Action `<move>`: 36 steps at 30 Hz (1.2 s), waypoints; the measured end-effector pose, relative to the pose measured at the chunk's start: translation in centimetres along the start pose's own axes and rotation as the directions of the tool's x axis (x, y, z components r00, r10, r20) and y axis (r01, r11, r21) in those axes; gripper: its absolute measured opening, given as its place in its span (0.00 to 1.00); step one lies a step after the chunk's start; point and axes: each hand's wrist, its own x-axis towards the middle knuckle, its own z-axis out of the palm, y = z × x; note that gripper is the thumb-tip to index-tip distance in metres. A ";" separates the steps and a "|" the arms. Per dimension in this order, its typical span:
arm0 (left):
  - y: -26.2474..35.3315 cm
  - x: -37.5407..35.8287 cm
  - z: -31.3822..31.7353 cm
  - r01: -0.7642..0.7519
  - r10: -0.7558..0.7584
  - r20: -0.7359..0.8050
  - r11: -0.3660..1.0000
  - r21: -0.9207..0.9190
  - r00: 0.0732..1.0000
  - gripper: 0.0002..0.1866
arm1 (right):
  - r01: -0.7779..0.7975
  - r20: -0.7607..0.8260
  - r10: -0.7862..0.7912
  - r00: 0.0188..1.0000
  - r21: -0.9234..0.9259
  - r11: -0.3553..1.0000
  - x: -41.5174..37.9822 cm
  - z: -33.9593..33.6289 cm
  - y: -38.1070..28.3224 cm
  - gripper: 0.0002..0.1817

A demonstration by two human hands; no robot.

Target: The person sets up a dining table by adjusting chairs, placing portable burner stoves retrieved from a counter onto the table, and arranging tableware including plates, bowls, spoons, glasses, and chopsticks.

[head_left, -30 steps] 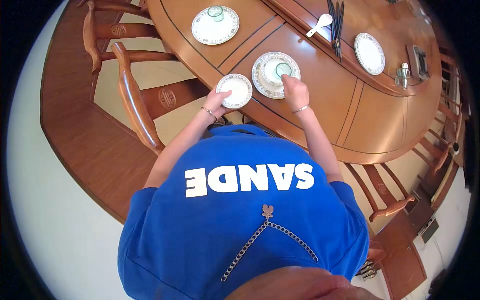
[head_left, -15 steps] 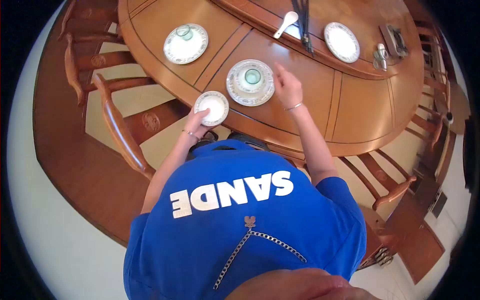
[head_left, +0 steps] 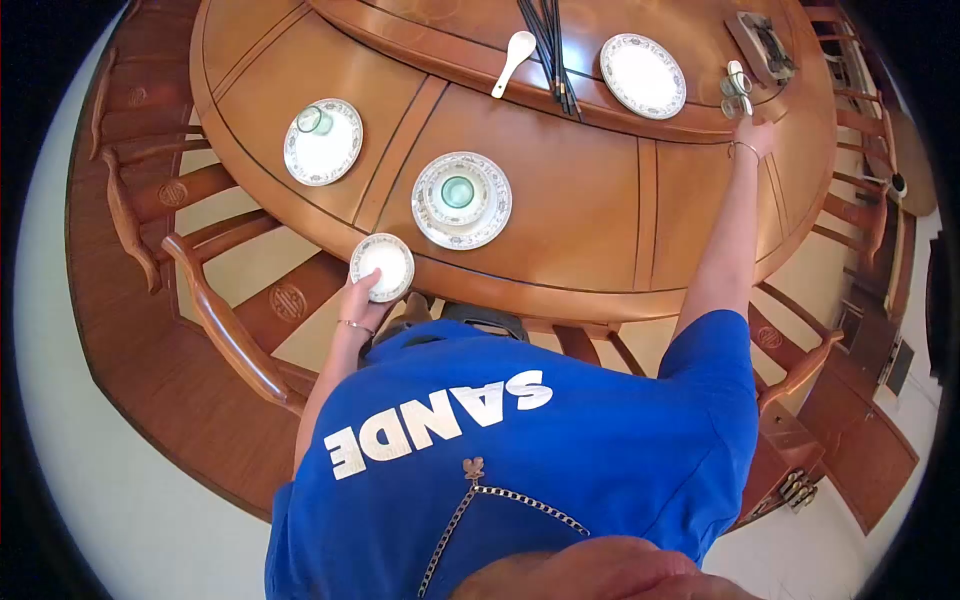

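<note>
My left hand (head_left: 368, 298) grips a small white dish (head_left: 392, 262) with a patterned rim, thumb over its inside, at the table's near edge. My right hand (head_left: 756, 134) is stretched far out to the right, fingers apart, right at the handle end of a white spoon (head_left: 737, 80) that lies by clear glasses (head_left: 729, 106). Between my hands stands a patterned plate (head_left: 493, 222) bearing a smaller dish (head_left: 437, 208) and a green glass (head_left: 457, 191).
Further left, another plate (head_left: 335, 160) holds a glass (head_left: 314, 121). On the raised centre lie a white spoon (head_left: 517, 55), black chopsticks (head_left: 551, 55), a plate (head_left: 643, 78) and a tray (head_left: 752, 45). Wooden chairs (head_left: 225, 325) surround the table (head_left: 570, 190).
My right hand has moved from beside the stacked plate out to the spoon and glasses at the far right. My left hand still holds the dish; the view has shifted.
</note>
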 end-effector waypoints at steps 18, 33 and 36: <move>1.0 1.3 0.8 0.002 0.002 -0.164 1.000 0.020 0.986 0.27 | -0.009 0.396 -0.005 0.918 0.032 0.999 7.8 6.9 8.0 0.22; 1.3 0.8 1.4 -0.003 0.011 -0.167 0.999 0.048 0.986 0.26 | -0.109 0.372 0.029 0.928 0.195 0.975 4.8 4.9 6.8 0.11; 1.2 0.4 1.4 -0.032 0.032 -0.135 0.999 0.006 0.990 0.27 | -0.241 0.289 0.131 0.948 0.390 0.889 2.6 2.7 5.2 0.14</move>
